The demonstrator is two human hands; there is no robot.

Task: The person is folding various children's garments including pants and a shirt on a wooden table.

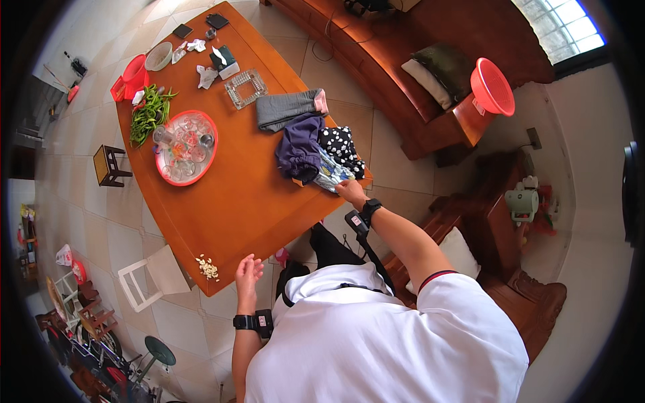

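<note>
My right hand (351, 191) is at the near right corner of the wooden table (242, 201), its curled fingers pinching the edge of a light-blue patterned cloth (332, 169). Around that cloth lie a dark purple garment (300, 143) and a black garment with white flowers (342, 146). Beyond them is a folded grey garment (287, 108) with a pink end. My left hand (248, 269) hovers by the table's near edge, fingers loosely apart and holding nothing. Close to it, a small heap of pale, seed-like pieces (207, 268) rests on the tabletop.
A red-rimmed tray of glasses (215, 146), green peppers (151, 113), a glass ashtray (246, 89) and a tissue box (224, 63) are farther along the table. A white chair (153, 279) and a stool (109, 166) stand at its left; a wooden bench (373, 75) lies beyond the right side.
</note>
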